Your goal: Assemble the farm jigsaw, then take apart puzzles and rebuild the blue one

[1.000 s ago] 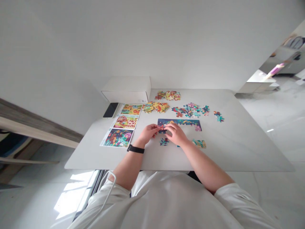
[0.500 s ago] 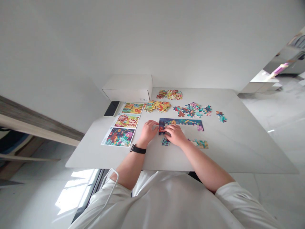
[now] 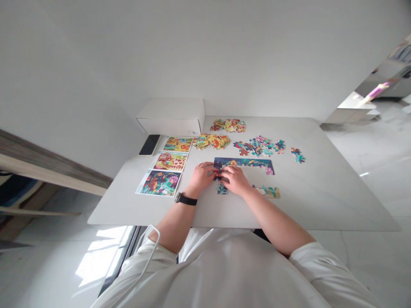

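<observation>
My left hand [image 3: 203, 177] has its fingers bent over the left edge of a partly joined jigsaw puzzle [image 3: 253, 162]. A small reddish puzzle piece lies under its fingertips, mostly covered. Opposite it, my right hand [image 3: 236, 180] presses its closed fingertips against the same spot from the right. The joined part has a dark blue top strip, with short sides reaching down at both ends. Just below my fingers is a blue-teal puzzle section [image 3: 222, 189]. Another joined strip [image 3: 271, 192] lies to the right, partly hidden by my right wrist.
Loose blue pieces [image 3: 261, 146] lie behind the puzzle, with a few pieces [image 3: 297, 155] farther right. Two more piles, yellow [image 3: 212, 141] and red-yellow [image 3: 228, 125], sit at the back. On the left are a picture sheet [image 3: 170, 161], a phone [image 3: 149, 145] and a white box [image 3: 171, 116].
The fingers of my left hand have slid right, over the reddish piece that showed before. My right hand stays almost in place. The view has shifted slightly.
</observation>
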Demonstrator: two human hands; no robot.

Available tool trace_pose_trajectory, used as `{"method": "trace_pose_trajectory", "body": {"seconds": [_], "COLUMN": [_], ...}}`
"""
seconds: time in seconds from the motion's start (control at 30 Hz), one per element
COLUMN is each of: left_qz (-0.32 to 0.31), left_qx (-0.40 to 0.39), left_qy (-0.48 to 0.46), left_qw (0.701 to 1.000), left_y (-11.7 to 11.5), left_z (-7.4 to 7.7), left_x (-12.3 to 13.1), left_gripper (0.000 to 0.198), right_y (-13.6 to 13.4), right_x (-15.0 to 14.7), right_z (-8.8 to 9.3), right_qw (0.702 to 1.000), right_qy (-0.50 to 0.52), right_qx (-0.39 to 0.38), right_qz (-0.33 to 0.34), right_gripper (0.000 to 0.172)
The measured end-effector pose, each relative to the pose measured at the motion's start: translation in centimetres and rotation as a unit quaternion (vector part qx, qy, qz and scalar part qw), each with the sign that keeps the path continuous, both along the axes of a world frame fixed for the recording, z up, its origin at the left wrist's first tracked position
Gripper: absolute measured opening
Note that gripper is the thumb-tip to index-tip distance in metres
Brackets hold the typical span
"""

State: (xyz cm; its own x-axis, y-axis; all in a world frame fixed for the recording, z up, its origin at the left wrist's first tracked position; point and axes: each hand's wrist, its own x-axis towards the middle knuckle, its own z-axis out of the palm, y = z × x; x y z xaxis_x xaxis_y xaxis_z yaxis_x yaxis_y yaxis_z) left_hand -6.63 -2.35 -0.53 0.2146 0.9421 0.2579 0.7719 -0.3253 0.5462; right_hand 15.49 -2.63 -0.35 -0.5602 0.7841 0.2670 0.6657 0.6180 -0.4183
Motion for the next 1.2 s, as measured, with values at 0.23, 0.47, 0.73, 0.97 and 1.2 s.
{"method": "trace_pose_trajectory", "body": {"seconds": [0.23,0.47,0.73,0.97,1.2], "left_qz": [0.003,0.001,0.001,-0.003,-0.014], "left_qx": [-0.016,-0.02,-0.016,-0.007,-0.006], "left_qy": [0.011,-0.004,-0.014,-0.018,-0.04], "left_qw": [1.0,1.0,1.0,1.0,0.999], "left_y": [0.0,0.2,0.1,0.1,0.4], "left_z": [0.1,0.0,0.0,0.1,0.3], "left_x": [0.0,0.0,0.2,0.2,-0.1], "left_gripper": [0.02,0.017,0.018,0.014,0.014], "right_y": [0.2,-0.3,-3.6,-4.2,-4.7], "right_x": [0.9,3.0,1.9,0.5,-0.4], "right_z": [0.3,2.5,1.9,1.9,1.8], "right_qw": [1.0,0.999,0.993,0.99,0.992], "right_qy": [0.011,0.019,-0.079,-0.095,-0.081], "right_qx": [0.006,-0.032,-0.051,-0.037,-0.024], "right_qz": [-0.01,0.037,0.075,0.096,0.097], "right_gripper": [0.024,0.015,0.027,0.024,0.028]}}
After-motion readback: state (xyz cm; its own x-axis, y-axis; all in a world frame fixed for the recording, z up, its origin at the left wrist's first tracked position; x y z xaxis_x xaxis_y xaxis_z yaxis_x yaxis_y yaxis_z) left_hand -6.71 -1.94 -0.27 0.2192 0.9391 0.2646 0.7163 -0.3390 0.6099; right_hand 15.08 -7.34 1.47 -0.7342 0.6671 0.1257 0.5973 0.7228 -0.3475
